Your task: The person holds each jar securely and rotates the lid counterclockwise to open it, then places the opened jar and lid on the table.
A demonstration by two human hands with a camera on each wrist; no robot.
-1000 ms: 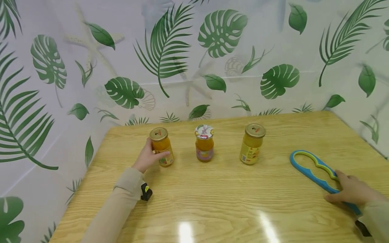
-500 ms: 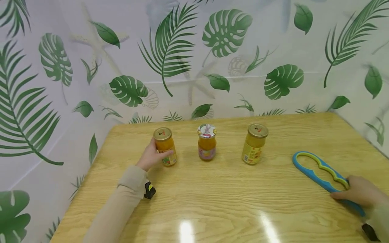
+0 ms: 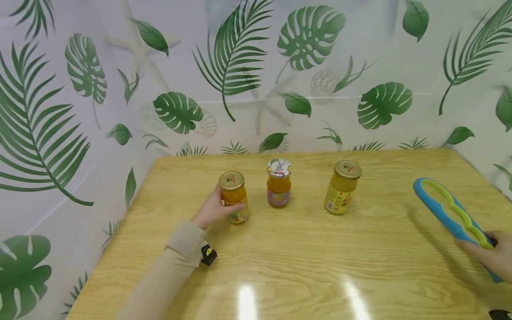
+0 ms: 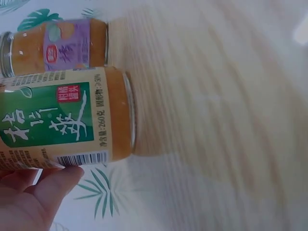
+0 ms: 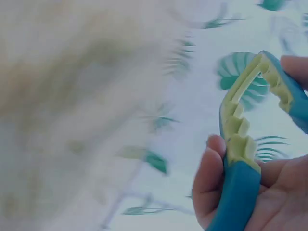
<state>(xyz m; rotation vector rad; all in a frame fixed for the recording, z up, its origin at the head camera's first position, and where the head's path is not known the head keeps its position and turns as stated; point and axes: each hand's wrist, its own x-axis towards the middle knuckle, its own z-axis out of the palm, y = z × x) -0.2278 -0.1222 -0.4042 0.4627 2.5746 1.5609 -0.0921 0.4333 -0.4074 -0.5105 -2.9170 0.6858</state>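
Where the left grip (image 3: 211,212) clasps: gold-lidded, orange-filled glass jar (image 3: 234,195)
Right grip (image 3: 494,254): grasping blue-and-yellow looped plastic tool (image 3: 440,215)

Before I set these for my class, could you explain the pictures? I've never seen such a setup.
A person, not a robot, works here bare-handed. The wide picture comes from a camera worn on the head; the two closer ones come from cameras on the wrists. On the wooden table stand a white-lidded middle jar and a gold-lidded right jar. The left hand grips the left jar, also gold-lidded. The right hand holds a blue and yellow tool, perhaps a jar opener, above the table.
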